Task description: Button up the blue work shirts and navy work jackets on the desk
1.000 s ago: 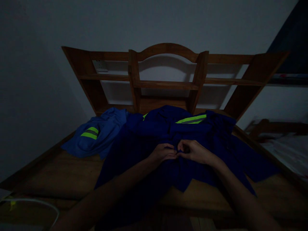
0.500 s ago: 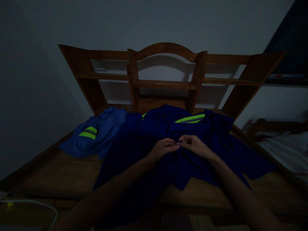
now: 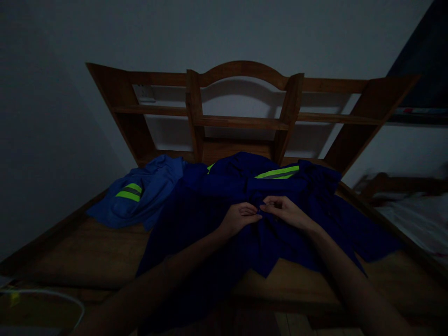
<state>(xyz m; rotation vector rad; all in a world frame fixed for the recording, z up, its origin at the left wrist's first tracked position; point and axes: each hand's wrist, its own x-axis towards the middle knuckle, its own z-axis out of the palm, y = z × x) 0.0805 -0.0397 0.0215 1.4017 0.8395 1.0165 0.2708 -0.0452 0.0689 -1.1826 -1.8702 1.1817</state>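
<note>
A dark blue work jacket [image 3: 217,242] with yellow-green and grey reflective strips lies spread over the wooden desk, part of it hanging past the front edge. Near its middle, my left hand [image 3: 241,218] pinches the cloth between thumb and fingers. Close beside it on the right, my right hand [image 3: 285,211] also pinches the front of the jacket. The fingertips of both hands almost meet. Dim light hides whether a button sits between them. A lighter blue garment [image 3: 140,191] with a similar strip lies crumpled to the left.
Behind the clothes stands a wooden shelf unit [image 3: 241,122] against the wall. The wooden desk top [image 3: 94,252] shows at the left and front. A white cable [image 3: 52,293] curves at the lower left. Whitish sheeting [image 3: 416,219] lies beyond the right edge.
Both hands stay at the same spot on the jacket, with only small finger movements; the fingertips are slightly further apart. The view has shifted very slightly.
</note>
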